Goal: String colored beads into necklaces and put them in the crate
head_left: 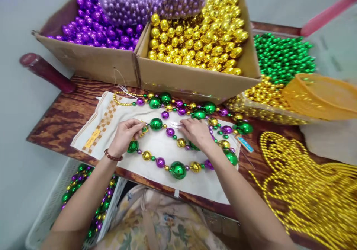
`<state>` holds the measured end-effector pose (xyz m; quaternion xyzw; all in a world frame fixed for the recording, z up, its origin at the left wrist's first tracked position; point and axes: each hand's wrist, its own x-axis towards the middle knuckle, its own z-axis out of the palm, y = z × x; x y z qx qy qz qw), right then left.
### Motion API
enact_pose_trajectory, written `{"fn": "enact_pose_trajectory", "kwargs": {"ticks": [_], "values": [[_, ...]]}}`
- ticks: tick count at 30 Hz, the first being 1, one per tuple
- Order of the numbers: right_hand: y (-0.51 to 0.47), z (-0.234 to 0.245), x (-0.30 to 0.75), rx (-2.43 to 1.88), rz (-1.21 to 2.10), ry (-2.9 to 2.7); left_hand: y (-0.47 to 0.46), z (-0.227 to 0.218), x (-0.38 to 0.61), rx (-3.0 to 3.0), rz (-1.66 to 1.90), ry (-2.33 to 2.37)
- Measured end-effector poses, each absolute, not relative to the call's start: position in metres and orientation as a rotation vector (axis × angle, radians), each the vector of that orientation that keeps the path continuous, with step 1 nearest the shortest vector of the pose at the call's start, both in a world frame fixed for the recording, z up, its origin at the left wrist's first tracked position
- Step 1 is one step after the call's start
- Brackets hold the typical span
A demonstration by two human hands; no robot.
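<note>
My left hand (127, 132) is closed, with thumb and fingers pinching the end of a bead necklace (160, 162) near a small gold bead. The necklace has large green, purple and gold balls with small beads between, and it loops over a white cloth (156, 142). My right hand (197, 131) is palm down, fingers curled round small metal snips (175, 125) whose pointed blades stick out to the left. The palm hides part of the strand. Behind both hands, another beaded strand (154, 102) with a gold bead loop at its left end lies along the cloth.
Cardboard boxes of purple beads (95, 30) and gold beads (195, 38) stand at the back, a bag of lilac beads (153, 0) on top. Green beads (281, 56), an orange basket (326, 97) and gold bead strands (306, 183) are right. A white crate (47, 205) stands lower left.
</note>
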<state>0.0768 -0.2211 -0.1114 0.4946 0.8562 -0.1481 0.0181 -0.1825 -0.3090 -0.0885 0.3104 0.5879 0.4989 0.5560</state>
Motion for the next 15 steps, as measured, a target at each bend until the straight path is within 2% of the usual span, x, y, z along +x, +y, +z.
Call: {"fn": "enact_pose_trajectory", "kwargs": {"ticks": [2, 6, 12, 15], "values": [[-0.225, -0.104, 0.063, 1.516, -0.416, 2.816, -0.306, -0.085, -0.184, 0.692, 1.176, 1.355], [-0.231, -0.09, 0.017, 1.234, -0.885, 3.206, -0.302, -0.078, -0.187, 0.7, 1.151, 1.37], [-0.222, -0.093, -0.043, 1.063, -1.185, 3.183, -0.307, -0.075, -0.206, 0.938, 1.116, 1.54], [-0.218, -0.096, -0.047, 1.107, -1.283, 3.108, -0.309, -0.076, -0.22, 1.115, 1.057, 1.631]]}}
